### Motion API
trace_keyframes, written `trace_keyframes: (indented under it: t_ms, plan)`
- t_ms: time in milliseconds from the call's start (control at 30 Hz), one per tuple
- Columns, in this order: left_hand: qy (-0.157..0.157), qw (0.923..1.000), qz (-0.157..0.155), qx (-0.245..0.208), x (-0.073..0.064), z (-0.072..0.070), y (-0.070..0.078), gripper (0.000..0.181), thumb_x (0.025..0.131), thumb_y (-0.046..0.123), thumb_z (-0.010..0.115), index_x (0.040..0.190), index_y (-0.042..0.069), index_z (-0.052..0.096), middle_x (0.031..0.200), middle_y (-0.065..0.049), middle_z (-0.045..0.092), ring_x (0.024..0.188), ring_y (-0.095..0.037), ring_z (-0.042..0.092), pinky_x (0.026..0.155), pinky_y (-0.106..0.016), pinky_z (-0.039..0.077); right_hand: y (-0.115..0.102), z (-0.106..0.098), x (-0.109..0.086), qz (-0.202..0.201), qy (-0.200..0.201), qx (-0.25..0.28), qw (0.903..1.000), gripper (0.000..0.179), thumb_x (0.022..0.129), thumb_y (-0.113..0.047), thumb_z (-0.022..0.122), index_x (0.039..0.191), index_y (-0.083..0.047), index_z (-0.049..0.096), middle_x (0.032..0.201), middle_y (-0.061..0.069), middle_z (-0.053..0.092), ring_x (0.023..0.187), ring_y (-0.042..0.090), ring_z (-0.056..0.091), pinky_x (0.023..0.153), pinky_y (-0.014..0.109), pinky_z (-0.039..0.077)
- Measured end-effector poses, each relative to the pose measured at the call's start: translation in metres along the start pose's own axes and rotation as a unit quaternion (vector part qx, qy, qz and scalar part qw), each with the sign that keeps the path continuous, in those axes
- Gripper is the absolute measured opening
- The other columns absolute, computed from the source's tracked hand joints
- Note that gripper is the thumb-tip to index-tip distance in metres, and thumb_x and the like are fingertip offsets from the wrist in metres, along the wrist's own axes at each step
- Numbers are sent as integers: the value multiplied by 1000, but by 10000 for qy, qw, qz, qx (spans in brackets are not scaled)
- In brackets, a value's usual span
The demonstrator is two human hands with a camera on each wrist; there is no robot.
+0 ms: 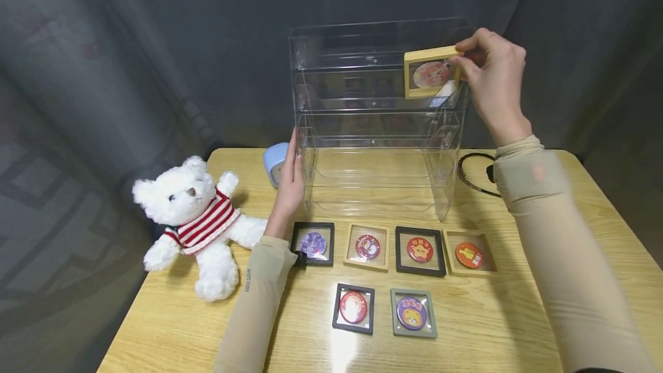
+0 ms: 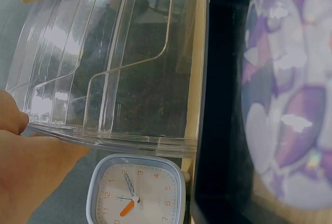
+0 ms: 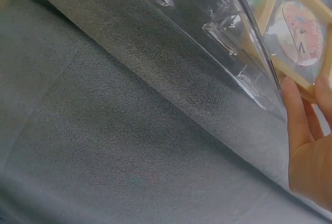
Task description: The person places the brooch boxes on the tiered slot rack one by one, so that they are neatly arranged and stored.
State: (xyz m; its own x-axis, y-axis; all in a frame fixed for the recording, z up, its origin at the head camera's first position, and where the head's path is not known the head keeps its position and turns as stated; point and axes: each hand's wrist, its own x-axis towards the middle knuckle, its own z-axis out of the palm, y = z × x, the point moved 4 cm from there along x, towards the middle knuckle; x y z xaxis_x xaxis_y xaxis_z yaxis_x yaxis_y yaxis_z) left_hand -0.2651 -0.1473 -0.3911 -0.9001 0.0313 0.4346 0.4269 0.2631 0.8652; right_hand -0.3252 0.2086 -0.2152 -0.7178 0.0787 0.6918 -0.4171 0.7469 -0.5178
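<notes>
My right hand (image 1: 496,71) pinches a pale wooden square frame (image 1: 431,73) by its right edge, with a pink round badge inside. The frame is raised and slightly tilted, in front of the upper right of a clear tiered display rack (image 1: 375,109). In the right wrist view the same badge (image 3: 300,33) shows beside the rack's transparent side. Against the rack's left side rests my left hand (image 1: 291,186), its fingers extended upward. Just in front of the rack lie a black frame with a purple badge (image 1: 313,244) and several other framed badges.
A white teddy bear (image 1: 202,223) in a striped sweater sits at the left. Behind my left hand stands a blue alarm clock (image 1: 273,160), its face (image 2: 136,193) visible in the left wrist view. A dark hoop-shaped band (image 1: 468,180) lies right of the rack.
</notes>
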Motion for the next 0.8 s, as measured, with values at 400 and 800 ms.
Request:
trace_keyframes:
  t_ms: [400, 800]
  plan:
    - [-6, 9999, 86, 65, 1, 0, -1, 57, 117, 5, 26, 172, 3, 11, 178, -12, 12, 163, -26, 14, 131, -34, 14, -1, 6, -5, -23, -57, -454, 9989, 26, 104, -20, 71, 119, -1, 77, 119, 10, 79, 91, 7, 71, 76, 11, 43]
    - [0, 10000, 14, 83, 1, 0, -1, 57, 118, 6, 26, 172, 5, 11, 178, -11, 12, 162, -26, 15, 131, -34, 14, -3, 9, -12, -219, -206, -379, 9988, 21, 104, -9, 71, 116, 7, 75, 117, 23, 76, 101, 38, 75, 93, 52, 57]
